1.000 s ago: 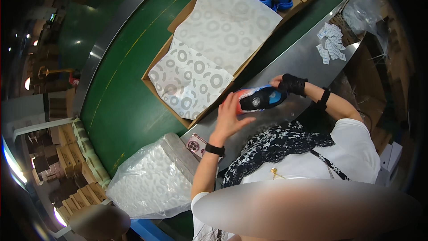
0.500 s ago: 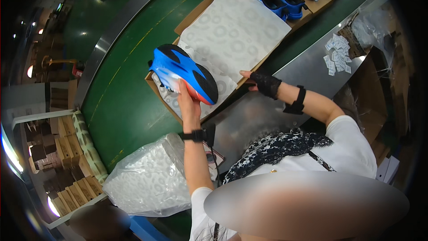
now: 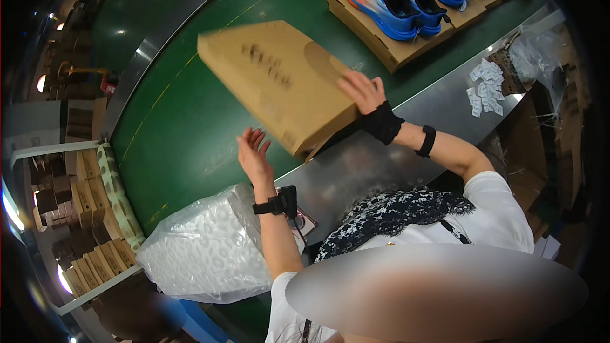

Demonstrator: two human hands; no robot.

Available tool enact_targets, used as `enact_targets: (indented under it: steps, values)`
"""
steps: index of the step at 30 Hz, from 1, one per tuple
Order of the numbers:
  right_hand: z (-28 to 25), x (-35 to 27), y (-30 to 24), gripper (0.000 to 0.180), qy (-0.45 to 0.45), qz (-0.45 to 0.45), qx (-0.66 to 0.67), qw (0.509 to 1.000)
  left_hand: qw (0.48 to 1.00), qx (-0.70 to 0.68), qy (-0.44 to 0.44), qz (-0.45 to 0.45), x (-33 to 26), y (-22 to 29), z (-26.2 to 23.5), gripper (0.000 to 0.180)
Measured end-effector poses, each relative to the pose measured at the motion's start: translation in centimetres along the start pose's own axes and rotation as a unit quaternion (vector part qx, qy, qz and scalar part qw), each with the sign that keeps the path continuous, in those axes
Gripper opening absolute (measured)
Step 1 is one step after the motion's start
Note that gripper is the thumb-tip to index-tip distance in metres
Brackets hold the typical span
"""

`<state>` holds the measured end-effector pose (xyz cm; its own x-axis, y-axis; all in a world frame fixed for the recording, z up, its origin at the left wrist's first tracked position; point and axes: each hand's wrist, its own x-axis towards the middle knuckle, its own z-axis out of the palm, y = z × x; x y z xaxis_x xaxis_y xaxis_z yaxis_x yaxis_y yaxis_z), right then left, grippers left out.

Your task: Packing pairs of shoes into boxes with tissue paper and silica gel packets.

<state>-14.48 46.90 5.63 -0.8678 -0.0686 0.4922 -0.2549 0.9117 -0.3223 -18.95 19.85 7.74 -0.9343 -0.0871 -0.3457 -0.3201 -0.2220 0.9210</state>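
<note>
A brown cardboard shoebox (image 3: 279,82) lies at an angle on the green conveyor belt, its lid down and dark print on top. The box is slightly blurred, and what it holds is hidden. My right hand (image 3: 365,93), in a black fingerless glove, lays its stretched fingers on the lid at the box's right end. Off the box's near left side, my left hand (image 3: 255,160) is held in the air, fingers apart and loosely bent, with nothing in it. A black strap with a small device circles the left wrist.
Blue and orange sneakers (image 3: 394,6) stand on shoeboxes (image 3: 397,54) at the far right. White sachets (image 3: 487,86) lie on the metal ledge (image 3: 426,101) beside a clear plastic bag. Patterned tissue paper in plastic (image 3: 206,244) sits at the near left. Boxes (image 3: 101,267) fill a rack at left.
The open box with white tissue paper is now covered by its lid. My left hand has let go of the blue sneaker, which is out of sight. My right hand has moved onto the lid.
</note>
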Motion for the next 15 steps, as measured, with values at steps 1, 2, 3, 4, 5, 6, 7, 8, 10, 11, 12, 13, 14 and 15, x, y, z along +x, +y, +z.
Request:
enact_targets:
  steps: [1, 2, 3, 4, 5, 6, 7, 8, 10, 11, 12, 13, 14, 15]
  values:
    - [1.1, -1.0, 0.3, 0.055, -0.054, -0.033, -0.026, 0.998, 0.993, 0.031, 0.106, 0.029, -0.3, 0.1, -0.2, 0.050]
    - [1.9, -1.9, 0.9, 0.055, -0.054, -0.031, -0.027, 0.998, 0.994, 0.033, 0.104, 0.028, -0.4, -0.2, 0.4, 0.050]
    - [2.2, -2.2, 1.1, 0.054, -0.065, -0.061, -0.065, 0.994, 0.992, 0.088, 0.086, -0.016, -0.9, -0.8, 1.1, 0.052]
    - [2.5, -2.3, 1.0, 0.054, -0.076, -0.095, -0.101, 0.987, 0.986, 0.140, 0.070, -0.058, -1.3, -1.7, 1.9, 0.055]
    - [2.6, -2.2, 0.5, 0.052, -0.085, -0.096, -0.097, 0.987, 0.975, 0.197, 0.050, 0.095, -0.3, -5.4, 1.2, 0.054]
    - [2.5, -2.3, 0.6, 0.052, -0.085, -0.092, -0.099, 0.987, 0.985, 0.131, 0.068, 0.086, -0.2, -5.6, 2.0, 0.053]
    - [2.2, -2.3, 0.7, 0.052, -0.107, -0.089, -0.101, 0.985, 0.987, 0.130, 0.053, 0.075, -0.3, -5.6, 2.1, 0.051]
    - [2.0, -2.5, 0.8, 0.052, -0.128, -0.085, -0.103, 0.983, 0.989, 0.130, 0.038, 0.063, -0.6, -5.5, 2.1, 0.050]
    - [1.8, -3.5, 1.3, 0.051, -0.100, -0.088, -0.098, 0.986, 0.954, 0.252, 0.028, 0.158, -0.9, -6.3, 1.7, 0.048]
    - [1.8, -3.8, 1.4, 0.050, -0.072, -0.097, -0.089, 0.989, 0.923, 0.316, 0.060, 0.211, -0.4, -7.8, 1.2, 0.046]
    - [1.9, -3.9, 1.4, 0.050, -0.072, -0.094, -0.092, 0.989, 0.924, 0.315, 0.056, 0.211, 0.1, -8.2, 1.1, 0.046]
    - [2.0, -3.9, 1.3, 0.049, -0.091, -0.095, -0.107, 0.986, 0.926, 0.325, 0.054, 0.184, 0.7, -8.5, 0.8, 0.046]
    - [2.1, -3.8, 1.1, 0.048, -0.110, -0.097, -0.121, 0.982, 0.928, 0.334, 0.052, 0.157, 1.3, -8.7, 0.3, 0.045]
    - [1.9, -3.2, 1.0, 0.047, -0.121, -0.091, -0.118, 0.981, 0.939, 0.325, 0.010, 0.111, 2.3, -8.3, -0.3, 0.043]
